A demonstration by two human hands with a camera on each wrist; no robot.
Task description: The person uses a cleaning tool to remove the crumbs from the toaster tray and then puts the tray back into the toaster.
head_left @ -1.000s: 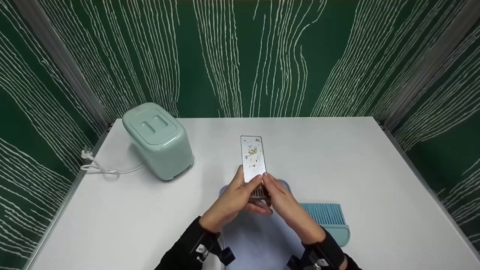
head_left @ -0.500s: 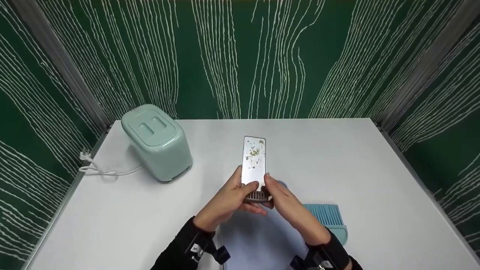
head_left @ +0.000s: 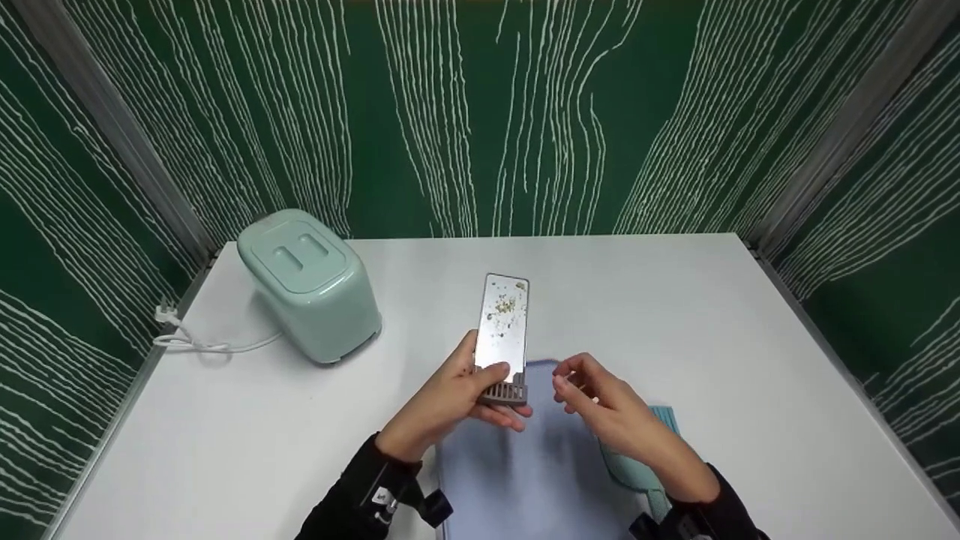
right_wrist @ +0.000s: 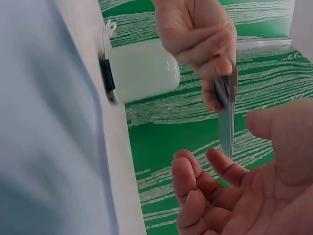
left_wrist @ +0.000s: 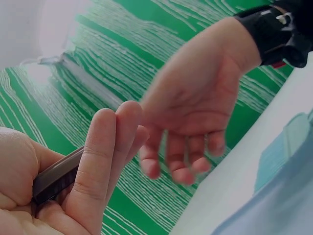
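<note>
My left hand (head_left: 446,394) grips the handle end of a toaster crumb tray (head_left: 493,343), with the thumb on top and fingers beneath. The tray is a narrow, silvery plate with a grey slotted end, and brown-yellow crumbs (head_left: 505,304) lie on its face. In the left wrist view the dark tray edge (left_wrist: 57,175) shows between thumb and fingers. My right hand (head_left: 619,412) is off to the tray's right, apart from it, its fingers loosely bent. The right wrist view shows nothing between those fingers (right_wrist: 185,178).
A mint-green toaster (head_left: 322,300) stands at the back left, its white cord (head_left: 217,347) running to the left edge. Below my hands lies a pale blue flat board (head_left: 517,480). A teal brush (head_left: 634,469) is partly hidden under my right forearm.
My right hand has let go of the crumb tray and moved right, away from it. The left hand still holds the tray, at nearly the same place.
</note>
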